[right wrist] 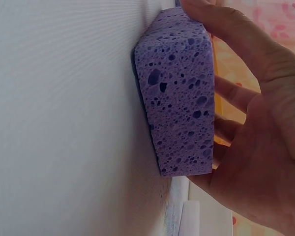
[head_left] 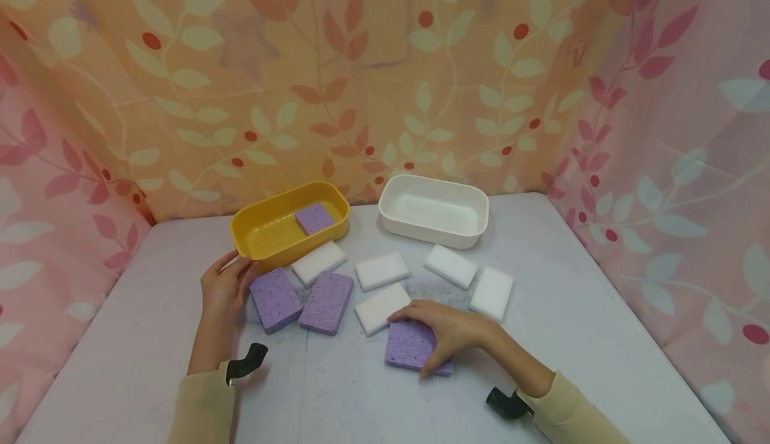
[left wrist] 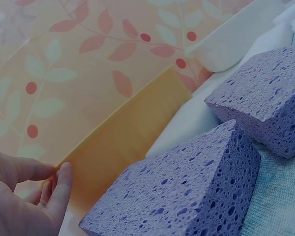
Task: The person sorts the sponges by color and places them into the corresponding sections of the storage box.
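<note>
My left hand (head_left: pixel 224 288) pinches the near left corner of a yellow tray (head_left: pixel 295 251); the left wrist view shows the thumb and fingers of that hand (left wrist: pixel 32 196) at the tray's rim (left wrist: pixel 130 135). One purple sponge (head_left: pixel 314 218) lies inside the tray. At the front of the group, my right hand (head_left: pixel 454 327) grips another purple sponge (head_left: pixel 409 347) across its top and near edges. Seen from the right wrist, this sponge (right wrist: pixel 177 108) sits low by the table, slightly tilted. Two more purple sponges (head_left: pixel 275 300) lie beside my left hand.
A white tray (head_left: pixel 421 231) stands at the back, right of the yellow one. Several white sponge blocks (head_left: pixel 381 271) are scattered on the table (head_left: pixel 361 397), one against the yellow tray's front. A greyish cloth patch (head_left: pixel 439 290) shows beneath some. Patterned curtains (head_left: pixel 385 63) enclose the back and sides.
</note>
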Tool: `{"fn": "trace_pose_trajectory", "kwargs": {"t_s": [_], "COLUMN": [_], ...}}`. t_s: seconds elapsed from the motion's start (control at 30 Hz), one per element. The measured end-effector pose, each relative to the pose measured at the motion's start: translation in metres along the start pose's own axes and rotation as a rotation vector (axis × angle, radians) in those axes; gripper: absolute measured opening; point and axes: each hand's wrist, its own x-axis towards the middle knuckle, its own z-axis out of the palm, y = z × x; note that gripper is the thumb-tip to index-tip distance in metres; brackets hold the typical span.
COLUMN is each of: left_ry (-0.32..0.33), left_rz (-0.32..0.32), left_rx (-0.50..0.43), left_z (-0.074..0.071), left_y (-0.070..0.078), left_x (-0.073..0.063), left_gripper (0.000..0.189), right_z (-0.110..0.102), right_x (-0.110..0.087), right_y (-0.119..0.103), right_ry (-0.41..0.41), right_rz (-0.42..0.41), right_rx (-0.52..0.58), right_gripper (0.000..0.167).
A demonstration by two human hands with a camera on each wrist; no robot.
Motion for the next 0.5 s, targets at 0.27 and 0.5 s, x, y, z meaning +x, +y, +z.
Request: {"fn": "trace_pose_trajectory", "kwargs": {"t_s": [0.27, 0.5], "left_ry": [-0.001, 0.006], "left_rz": [0.013, 0.002], "left_rx": [0.027, 0.043], "left_z": [0.001, 0.001], "left_y": [0.000, 0.000], "left_x": [-0.002, -0.002], "left_gripper": [0.065, 0.065], "right_z": [-0.003, -0.011], "right_x": [-0.002, -0.006], "right_y": [-0.003, -0.005], "right_ry": [0.015, 0.041], "right_rz": [-0.001, -0.036], "right_rx": [0.021, 0.049], "right_gripper": [0.094, 0.090]}}
